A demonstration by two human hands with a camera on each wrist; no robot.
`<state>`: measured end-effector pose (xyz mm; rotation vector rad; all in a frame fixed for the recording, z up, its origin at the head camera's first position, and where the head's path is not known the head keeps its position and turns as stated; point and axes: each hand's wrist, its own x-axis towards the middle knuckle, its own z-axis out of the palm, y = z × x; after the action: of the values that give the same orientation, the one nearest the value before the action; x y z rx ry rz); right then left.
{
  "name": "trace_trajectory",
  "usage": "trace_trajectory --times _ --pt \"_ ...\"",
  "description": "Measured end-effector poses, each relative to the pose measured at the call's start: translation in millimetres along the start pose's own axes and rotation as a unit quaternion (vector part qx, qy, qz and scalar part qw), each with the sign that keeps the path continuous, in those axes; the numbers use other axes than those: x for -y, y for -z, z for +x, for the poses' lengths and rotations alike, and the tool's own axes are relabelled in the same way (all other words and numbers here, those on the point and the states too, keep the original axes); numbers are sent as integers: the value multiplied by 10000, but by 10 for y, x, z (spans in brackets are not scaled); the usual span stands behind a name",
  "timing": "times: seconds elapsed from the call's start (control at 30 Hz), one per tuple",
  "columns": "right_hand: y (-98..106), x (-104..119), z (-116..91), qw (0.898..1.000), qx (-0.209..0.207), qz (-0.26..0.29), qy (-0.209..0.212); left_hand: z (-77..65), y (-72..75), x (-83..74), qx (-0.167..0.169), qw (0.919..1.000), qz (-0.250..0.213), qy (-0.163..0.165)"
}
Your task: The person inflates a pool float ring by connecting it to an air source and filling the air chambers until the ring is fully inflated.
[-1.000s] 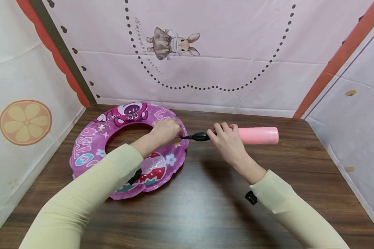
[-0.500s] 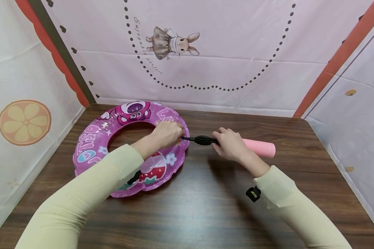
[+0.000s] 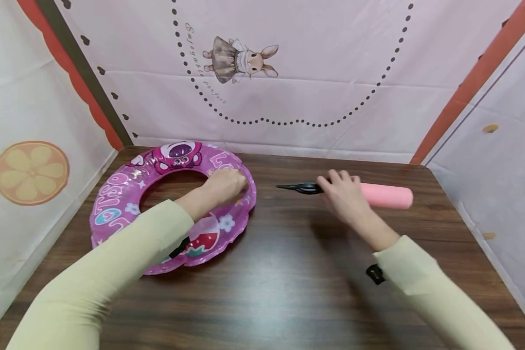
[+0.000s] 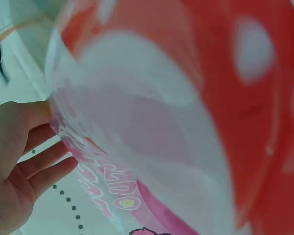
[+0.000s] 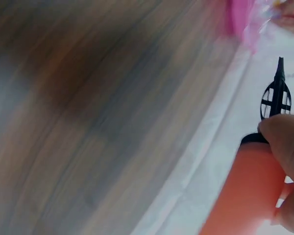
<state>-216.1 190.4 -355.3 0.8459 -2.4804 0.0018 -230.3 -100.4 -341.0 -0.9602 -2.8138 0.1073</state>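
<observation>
A purple-pink inflatable swim ring (image 3: 118,194) with bear, flower and strawberry prints lies at the left in the head view. My left hand (image 3: 226,185) pinches its right side between thumb and fingers; in the left wrist view the fingers (image 4: 51,171) meet the clear plastic. The pinched spot itself is mostly hidden by the hand. To the right, my right hand (image 3: 343,197) grips a hand air pump (image 3: 387,196) where the pink barrel joins its black nozzle end. The tapered black nozzle (image 3: 304,188) points left at the ring, with a gap between them.
Both hands work over a dark wood-grain table (image 3: 267,291). A pink cloth wall (image 3: 332,73) with a printed rabbit (image 3: 240,59) stands behind it, and patterned cloth walls flank both sides. Black straps (image 3: 375,274) hang at the wrists.
The pump nozzle has come away from the ring as my right hand moved right with the pump. My left hand and the ring have shifted slightly left.
</observation>
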Motion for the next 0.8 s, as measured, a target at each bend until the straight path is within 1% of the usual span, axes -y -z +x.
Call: trace_trajectory --times 0.07,0.13,0.2,0.27,0.37,0.5,0.63,0.8 --pt "21 -109 -67 9997 153 120 -166 -13 14 3 25 10000 -67 1" --pt "29 -186 -113 9980 411 330 -353 -9 25 -5 41 9999 -152 -13" --pt "24 -239 -139 9941 676 585 -612 -5 32 -12 54 9997 -217 91" --pt "15 -293 -149 9883 897 775 -961 0 38 -21 32 9995 -204 218" --pt "4 -394 -158 9747 1254 973 -1572 3 43 -36 -36 9991 -246 342" --pt "-35 -561 -166 9518 1835 1073 -2209 -1 51 -61 -58 9983 -358 446" --pt "-92 -697 -172 9325 2262 1076 -2602 11 63 -74 80 9971 -489 570" --pt "-153 -788 -176 9120 2612 1054 -2981 53 83 -84 323 9952 -717 590"
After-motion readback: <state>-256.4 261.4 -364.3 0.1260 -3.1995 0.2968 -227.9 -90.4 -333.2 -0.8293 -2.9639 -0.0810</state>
